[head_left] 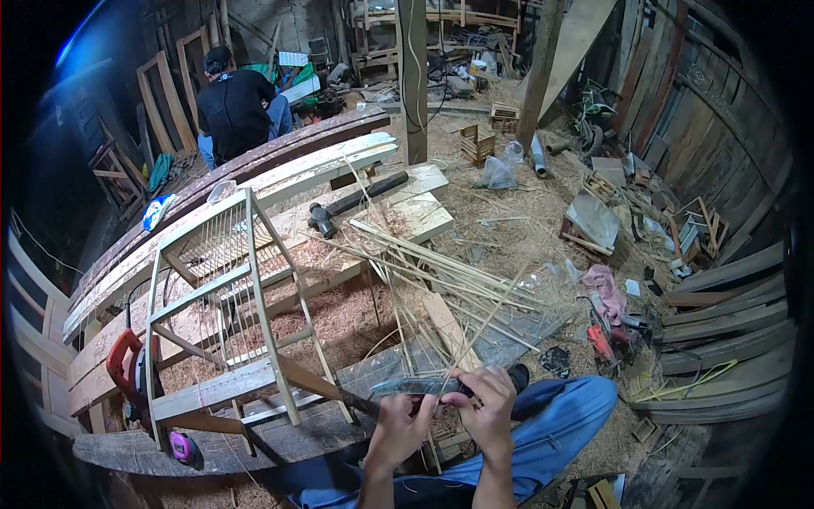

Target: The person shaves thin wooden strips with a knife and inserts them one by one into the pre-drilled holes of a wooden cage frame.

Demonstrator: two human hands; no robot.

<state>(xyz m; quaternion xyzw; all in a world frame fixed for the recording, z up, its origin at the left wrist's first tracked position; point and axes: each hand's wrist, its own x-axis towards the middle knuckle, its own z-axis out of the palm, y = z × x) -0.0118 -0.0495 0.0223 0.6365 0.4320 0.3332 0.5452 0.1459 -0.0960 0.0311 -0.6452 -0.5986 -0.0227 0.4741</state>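
My right hand [487, 407] is closed around the handle end of a knife [411, 386], whose dark blade points left. Close beside it, my left hand [398, 431] is closed under the blade, its fingers on a thin wooden strip [487, 322] that slants up and right past the knife. The hands partly hide the strip's lower end. A pile of similar thin wooden sticks [449, 270] lies just beyond the hands. To their left stands a wooden frame [212, 390] with rows of thin bars, like a cage.
A hammer [322, 222] lies on the planks behind the frame. A red-handled saw [125, 360] and a purple tape measure [181, 446] are at left. Another person [237, 110] sits at the back. Wood shavings and a red power tool [600, 343] lie on the floor at right.
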